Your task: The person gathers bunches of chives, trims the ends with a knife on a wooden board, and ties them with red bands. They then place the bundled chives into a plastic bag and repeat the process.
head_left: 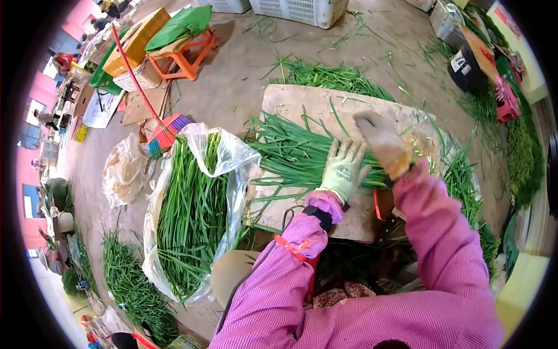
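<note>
A bunch of long green garlic chives (296,152) lies across a worn pale board (279,102). My left hand (344,168), in a pale green-white glove, rests flat on the bunch with its fingers spread. My right hand (381,136), in a greyish glove with a tan cuff, is raised just above the stem end. Motion smears its fingers, so their grip does not show. A red ribbon (378,206) hangs at the board's near edge, below the stems.
Left of the board stands an open clear plastic bag (232,160) packed with chives. Loose greens (133,285) lie on the floor beside it. Farther off are a red-handled broom (165,132), an orange stool (186,58), a white crate (299,10) and a black bucket (465,68).
</note>
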The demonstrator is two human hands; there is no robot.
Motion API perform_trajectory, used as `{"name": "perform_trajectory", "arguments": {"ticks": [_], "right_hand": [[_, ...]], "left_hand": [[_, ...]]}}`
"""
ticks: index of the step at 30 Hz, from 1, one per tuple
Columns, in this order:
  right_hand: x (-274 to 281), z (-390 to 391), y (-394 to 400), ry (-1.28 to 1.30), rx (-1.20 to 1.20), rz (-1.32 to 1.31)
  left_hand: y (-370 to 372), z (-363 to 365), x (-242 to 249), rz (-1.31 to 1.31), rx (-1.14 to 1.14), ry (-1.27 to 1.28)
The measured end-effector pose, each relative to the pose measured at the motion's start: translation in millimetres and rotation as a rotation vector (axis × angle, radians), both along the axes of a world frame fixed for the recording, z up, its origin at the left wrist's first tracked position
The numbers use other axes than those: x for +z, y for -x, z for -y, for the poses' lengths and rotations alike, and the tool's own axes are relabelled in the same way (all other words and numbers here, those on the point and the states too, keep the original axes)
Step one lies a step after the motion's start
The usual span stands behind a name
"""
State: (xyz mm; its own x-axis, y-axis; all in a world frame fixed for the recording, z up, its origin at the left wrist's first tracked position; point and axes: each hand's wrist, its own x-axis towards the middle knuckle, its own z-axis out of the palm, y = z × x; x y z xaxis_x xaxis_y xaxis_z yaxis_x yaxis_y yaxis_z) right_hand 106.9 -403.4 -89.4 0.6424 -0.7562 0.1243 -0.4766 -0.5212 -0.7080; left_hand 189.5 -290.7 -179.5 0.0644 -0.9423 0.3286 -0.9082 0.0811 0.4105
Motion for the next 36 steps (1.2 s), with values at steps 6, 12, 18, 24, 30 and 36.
{"name": "perform_trajectory", "arguments": {"ticks": [6, 12, 18, 24, 30, 36], "right_hand": [[9.8, 5.2, -145.0, -0.103, 0.201, -0.564], [-54.8, 15.8, -199.6, -0.093, 0.177, -0.600], [-33.1, 63.8, -137.3, -0.645, -0.036, 0.121], [10.2, 78.7, -44.2, -1.134, -0.233, 0.809], [22.1, 99.3, 0.7, -0.950, -0.346, 0.810], [69.6, 125.3, 19.2, -0.749, -0.229, 0.843]], "left_hand": [[2.2, 2.9, -0.5, 0.282, 0.044, -0.209], [18.2, 4.1, -100.2, -0.887, 0.057, -0.253], [-0.7, 2.3, 8.1, 0.146, -0.004, -0.237], [2.5, 2.7, -4.7, 0.002, 0.039, 0.058], [1.6, 0.0, 7.1, 0.033, 0.018, 0.104], [5.0, -0.7, 13.8, 0.083, 0.010, 0.065]]}}
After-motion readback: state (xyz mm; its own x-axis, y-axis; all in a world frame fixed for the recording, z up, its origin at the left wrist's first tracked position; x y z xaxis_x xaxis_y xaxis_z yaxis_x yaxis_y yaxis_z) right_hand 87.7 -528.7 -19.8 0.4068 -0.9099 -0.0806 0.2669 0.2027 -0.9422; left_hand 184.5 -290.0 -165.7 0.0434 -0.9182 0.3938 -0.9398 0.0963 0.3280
